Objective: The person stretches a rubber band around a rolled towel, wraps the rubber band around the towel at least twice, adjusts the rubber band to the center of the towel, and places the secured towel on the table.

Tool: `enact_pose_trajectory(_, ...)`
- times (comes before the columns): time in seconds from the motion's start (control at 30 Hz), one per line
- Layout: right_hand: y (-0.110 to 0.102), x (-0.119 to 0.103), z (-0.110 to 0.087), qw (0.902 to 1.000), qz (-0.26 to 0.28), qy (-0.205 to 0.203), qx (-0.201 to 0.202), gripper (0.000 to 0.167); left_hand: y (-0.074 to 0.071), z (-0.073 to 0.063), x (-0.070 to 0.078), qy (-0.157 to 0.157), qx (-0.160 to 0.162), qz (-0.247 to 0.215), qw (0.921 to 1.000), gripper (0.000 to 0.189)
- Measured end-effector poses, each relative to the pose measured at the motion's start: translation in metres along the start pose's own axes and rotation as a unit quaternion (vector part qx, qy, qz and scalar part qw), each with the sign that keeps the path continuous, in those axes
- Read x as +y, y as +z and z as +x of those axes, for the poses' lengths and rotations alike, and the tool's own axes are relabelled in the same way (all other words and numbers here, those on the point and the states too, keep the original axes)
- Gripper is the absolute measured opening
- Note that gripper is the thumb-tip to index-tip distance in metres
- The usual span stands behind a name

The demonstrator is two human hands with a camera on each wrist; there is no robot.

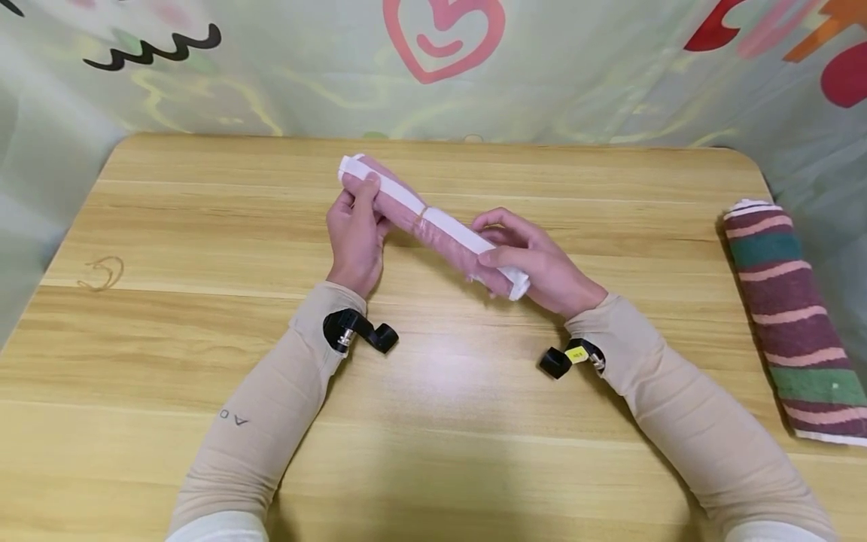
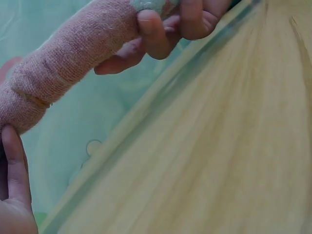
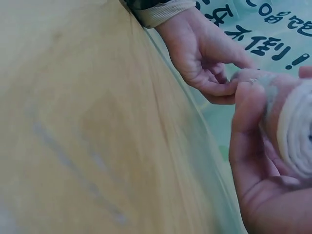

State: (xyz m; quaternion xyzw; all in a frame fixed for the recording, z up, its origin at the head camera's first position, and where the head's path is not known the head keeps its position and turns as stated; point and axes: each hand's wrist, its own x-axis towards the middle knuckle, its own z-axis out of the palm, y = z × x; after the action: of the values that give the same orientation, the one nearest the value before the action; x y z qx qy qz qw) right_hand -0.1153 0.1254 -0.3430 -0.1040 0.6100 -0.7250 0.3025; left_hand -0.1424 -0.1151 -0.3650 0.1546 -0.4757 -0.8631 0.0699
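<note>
A pink towel with a white stripe along it (image 1: 443,242) is rolled into a slim cylinder and held at a slant above the table. A thin rubber band (image 1: 421,217) circles its middle. My left hand (image 1: 356,239) grips the far left end, thumb over the white stripe. At the lower right end, my right hand (image 1: 547,265) holds the roll between thumb and curled fingers. The right wrist view shows the coiled white end of the towel (image 3: 296,129) beside the right thumb. In the left wrist view the rubber band (image 2: 31,98) sits snugly round the pink terry.
On the wooden table (image 1: 433,467), a second rolled towel with maroon, green and peach stripes (image 1: 789,316) lies by the right edge. Loose rubber bands (image 1: 101,275) lie at the left. A printed curtain (image 1: 325,68) hangs behind the table.
</note>
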Motion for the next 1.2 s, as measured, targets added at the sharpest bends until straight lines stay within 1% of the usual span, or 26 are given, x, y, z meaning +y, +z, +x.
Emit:
enact_pose_trajectory(0.1, -0.003, 0.001, 0.004, 0.9997, 0.006, -0.011, 0.019, 0.032, -0.002, 0.002, 0.001, 0.005, 0.008, -0.007, 0.9999, 0.025)
enact_pose_trajectory(0.27, -0.008, 0.004, 0.011, 0.996, 0.039, -0.037, 0.071, 0.028, -0.006, 0.006, 0.002, 0.024, 0.017, -0.019, 0.9994, 0.021)
enact_pose_trajectory(0.5, -0.016, 0.008, 0.019, 0.9837, 0.098, -0.084, 0.125, 0.019, -0.01, 0.007, 0.001, 0.04, 0.016, -0.024, 0.9988, 0.016)
enact_pose_trajectory(0.6, -0.02, 0.008, 0.022, 0.9771, 0.125, -0.097, 0.143, 0.015, -0.011, 0.009, 0.0, 0.047, 0.017, -0.021, 0.9985, 0.013)
enact_pose_trajectory(0.7, -0.026, 0.008, 0.024, 0.9699, 0.145, -0.104, 0.166, 0.013, -0.011, 0.013, -0.002, 0.053, 0.007, -0.017, 0.9984, 0.008)
enact_pose_trajectory(0.77, -0.029, 0.007, 0.025, 0.9653, 0.147, -0.106, 0.187, 0.013, -0.011, 0.017, -0.003, 0.056, -0.002, -0.014, 0.9983, 0.007)
enact_pose_trajectory(0.87, -0.034, 0.007, 0.028, 0.9606, 0.136, -0.105, 0.219, 0.016, -0.013, 0.022, -0.004, 0.06, -0.015, -0.009, 0.9981, 0.007)
enact_pose_trajectory(0.93, -0.037, 0.007, 0.031, 0.9603, 0.118, -0.097, 0.233, 0.018, -0.015, 0.025, -0.004, 0.062, -0.016, -0.005, 0.9979, 0.008)
enact_pose_trajectory(1.0, -0.04, 0.006, 0.035, 0.9603, 0.108, -0.086, 0.242, 0.019, -0.017, 0.027, -0.004, 0.061, -0.014, -0.005, 0.998, 0.006)
enact_pose_trajectory(1.2, -0.045, 0.004, 0.047, 0.9563, 0.099, -0.073, 0.265, 0.019, -0.02, 0.031, -0.003, 0.051, 0.015, 0.001, 0.9986, 0.005)
